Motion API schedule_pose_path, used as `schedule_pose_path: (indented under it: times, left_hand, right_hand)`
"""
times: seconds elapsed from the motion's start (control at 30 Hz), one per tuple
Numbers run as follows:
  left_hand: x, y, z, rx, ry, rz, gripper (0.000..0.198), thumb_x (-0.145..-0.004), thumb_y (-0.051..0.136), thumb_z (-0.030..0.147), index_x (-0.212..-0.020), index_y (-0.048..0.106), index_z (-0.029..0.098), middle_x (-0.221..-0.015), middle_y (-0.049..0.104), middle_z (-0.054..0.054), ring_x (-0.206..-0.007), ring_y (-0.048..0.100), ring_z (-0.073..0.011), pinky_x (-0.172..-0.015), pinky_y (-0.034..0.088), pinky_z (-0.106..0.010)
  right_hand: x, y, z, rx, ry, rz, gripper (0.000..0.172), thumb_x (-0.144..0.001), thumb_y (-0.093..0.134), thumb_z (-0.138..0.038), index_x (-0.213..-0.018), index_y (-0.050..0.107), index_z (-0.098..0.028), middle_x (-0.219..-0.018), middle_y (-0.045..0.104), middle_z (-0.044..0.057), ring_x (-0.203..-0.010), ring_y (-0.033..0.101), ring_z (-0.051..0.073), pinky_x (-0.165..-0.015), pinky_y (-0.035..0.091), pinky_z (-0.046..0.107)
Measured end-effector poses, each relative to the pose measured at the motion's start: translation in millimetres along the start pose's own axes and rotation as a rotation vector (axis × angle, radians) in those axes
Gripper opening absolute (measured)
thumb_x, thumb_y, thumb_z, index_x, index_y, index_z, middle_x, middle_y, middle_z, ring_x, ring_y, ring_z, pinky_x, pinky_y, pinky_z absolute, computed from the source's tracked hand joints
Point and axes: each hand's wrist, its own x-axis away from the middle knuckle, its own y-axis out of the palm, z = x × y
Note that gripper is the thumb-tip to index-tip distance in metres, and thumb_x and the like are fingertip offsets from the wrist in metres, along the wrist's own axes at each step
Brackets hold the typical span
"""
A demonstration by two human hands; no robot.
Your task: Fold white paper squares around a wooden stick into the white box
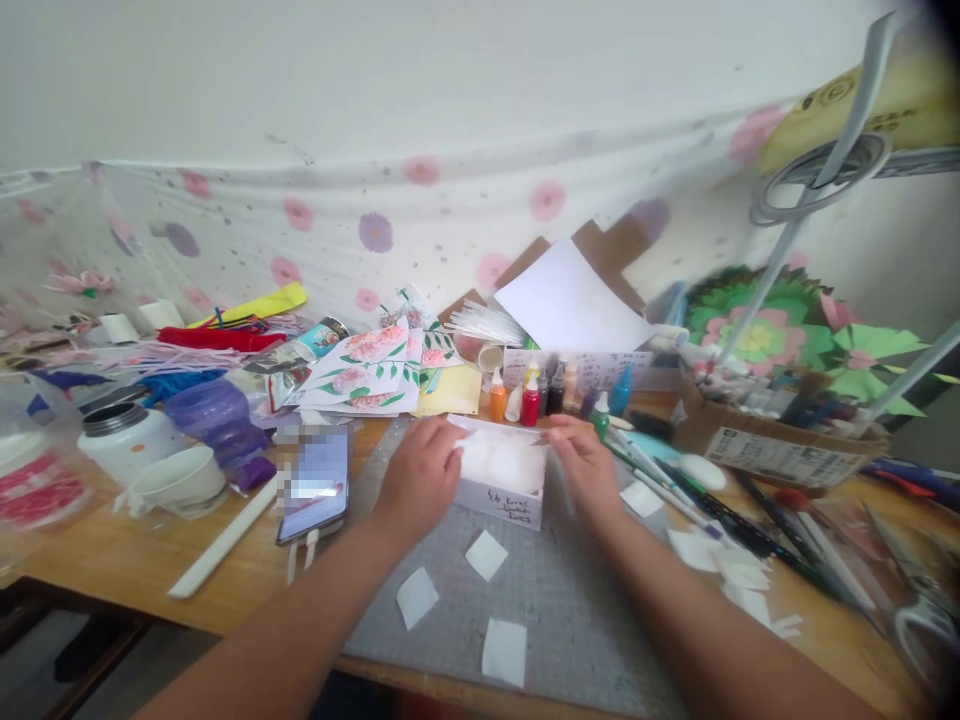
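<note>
A small white open box [501,505] with dark handwriting on its front stands on the grey cutting mat [577,620]. White, soft-looking material [504,460] fills it. My left hand [420,475] is closed over the box's left side, thumb at the rim against the white filling. At the right rear corner, my right hand [583,455] has thumb and fingers pinched together; what lies between them is too small to make out. In front of the box lie three white paper squares, one of them a near square [504,652].
Left of the mat are a phone [319,485], a white tube [225,535], a cup [180,480] and a jar [124,440]. Paint bottles [529,402] stand behind the box. Brushes [697,500], scissors [919,610] and a cardboard box [787,450] sit to the right.
</note>
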Motion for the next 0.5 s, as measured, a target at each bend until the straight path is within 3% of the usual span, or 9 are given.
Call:
schedule_pose_path:
  times: [0.13,0.23,0.33,0.5]
  left_hand:
    - [5,-4.3,30,-0.045,0.200,-0.221,0.040,-0.090,0.055,0.042,-0.124,0.062,0.021,-0.132,0.059,-0.010,-0.119,0.052,-0.0313,-0.103,0.040,-0.046]
    - [-13,-8.9,38,-0.081,0.268,-0.389,0.042,-0.090,0.053,0.050,-0.117,0.066,0.022,-0.125,0.062,-0.012,-0.113,0.055,-0.0336,-0.096,0.044,-0.048]
    - [-44,-8.8,38,-0.083,0.324,-0.600,0.034,-0.092,0.052,0.049,-0.110,0.069,0.026,-0.115,0.067,-0.006,-0.108,0.060,-0.0267,-0.097,0.046,-0.042]
    - [-80,5.0,39,-0.085,0.333,-0.847,0.031,-0.094,0.056,0.038,-0.115,0.063,0.016,-0.116,0.065,-0.009,-0.101,0.064,-0.0222,-0.089,0.053,-0.044]
  right_hand:
    - [2,-3,12,0.004,-0.048,0.042,0.023,-0.094,0.057,-0.036,-0.093,0.070,-0.018,-0.106,0.068,0.008,-0.102,0.064,0.022,-0.091,0.052,0.044]
    - [3,-2,20,0.010,-0.089,0.052,0.028,-0.094,0.058,-0.035,-0.117,0.061,-0.017,-0.119,0.063,0.008,-0.102,0.064,0.020,-0.088,0.055,0.042]
    - [3,0,23,0.003,-0.126,0.052,0.030,-0.095,0.057,-0.034,-0.120,0.059,-0.019,-0.124,0.061,0.009,-0.103,0.064,0.021,-0.088,0.055,0.042]
    - [0,-1,23,-0.004,-0.135,0.057,0.029,-0.095,0.057,-0.034,-0.120,0.059,-0.020,-0.124,0.061,0.009,-0.103,0.064,0.020,-0.088,0.055,0.042]
